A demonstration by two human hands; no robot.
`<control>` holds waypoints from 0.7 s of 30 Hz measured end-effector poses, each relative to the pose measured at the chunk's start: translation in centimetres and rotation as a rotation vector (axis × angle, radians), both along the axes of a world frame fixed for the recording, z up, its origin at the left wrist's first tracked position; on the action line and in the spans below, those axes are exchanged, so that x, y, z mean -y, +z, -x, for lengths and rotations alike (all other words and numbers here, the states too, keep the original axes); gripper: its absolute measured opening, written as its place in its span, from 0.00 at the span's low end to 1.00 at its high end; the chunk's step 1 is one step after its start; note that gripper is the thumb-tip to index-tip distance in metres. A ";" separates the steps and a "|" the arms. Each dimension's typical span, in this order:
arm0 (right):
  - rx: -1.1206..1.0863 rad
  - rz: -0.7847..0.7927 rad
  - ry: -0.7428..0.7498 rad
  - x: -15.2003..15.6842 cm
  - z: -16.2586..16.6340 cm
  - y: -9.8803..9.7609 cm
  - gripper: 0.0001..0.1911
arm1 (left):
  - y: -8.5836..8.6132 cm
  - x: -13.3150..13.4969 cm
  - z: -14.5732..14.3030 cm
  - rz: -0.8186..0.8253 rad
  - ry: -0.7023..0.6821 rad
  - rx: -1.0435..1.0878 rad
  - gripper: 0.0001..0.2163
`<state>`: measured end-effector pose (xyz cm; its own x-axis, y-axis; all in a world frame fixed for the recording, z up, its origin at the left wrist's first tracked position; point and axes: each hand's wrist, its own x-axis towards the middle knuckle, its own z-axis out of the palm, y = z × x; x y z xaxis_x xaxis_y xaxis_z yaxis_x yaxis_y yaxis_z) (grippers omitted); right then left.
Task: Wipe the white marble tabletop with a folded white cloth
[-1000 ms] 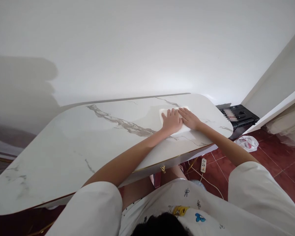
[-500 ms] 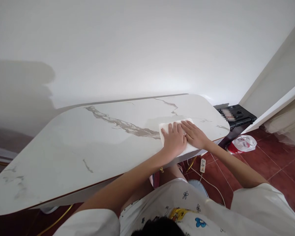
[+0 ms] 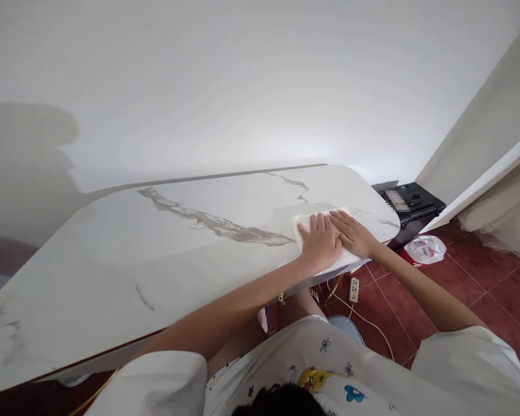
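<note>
A white cloth (image 3: 345, 260) lies on the marble-patterned white tabletop (image 3: 199, 266), close to its right end and front edge. My left hand (image 3: 320, 245) presses flat on the cloth, fingers stretched out. Beside it, my right hand (image 3: 356, 236) also rests on the cloth with its fingers extended, their tips near the left hand's fingers. Both hands are open and cover much of the cloth; its upper left corner and lower edge show around them.
A white wall (image 3: 242, 81) runs along the table's back. Right of the table stand a black case (image 3: 420, 202) and a white-and-red plastic bag (image 3: 424, 250). A power strip (image 3: 353, 290) with its cable lies on the red tiled floor (image 3: 481, 289).
Both hands and the cloth have slid a little to the right along the tabletop. The camera view has shifted slightly too.
</note>
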<state>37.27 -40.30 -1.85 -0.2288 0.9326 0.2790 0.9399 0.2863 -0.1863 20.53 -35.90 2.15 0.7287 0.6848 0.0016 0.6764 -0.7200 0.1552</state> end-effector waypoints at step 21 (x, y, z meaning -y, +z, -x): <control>-0.044 0.057 -0.065 -17.0 -3.0 0.1 0.30 | -0.6 -15.3 -3.4 -0.066 0.053 0.116 0.24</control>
<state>40.29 -23.34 -1.78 -0.1555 0.9598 0.2338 0.9467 0.2124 -0.2420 23.91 -20.59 1.59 0.6837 0.7181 0.1299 0.6940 -0.6949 0.1884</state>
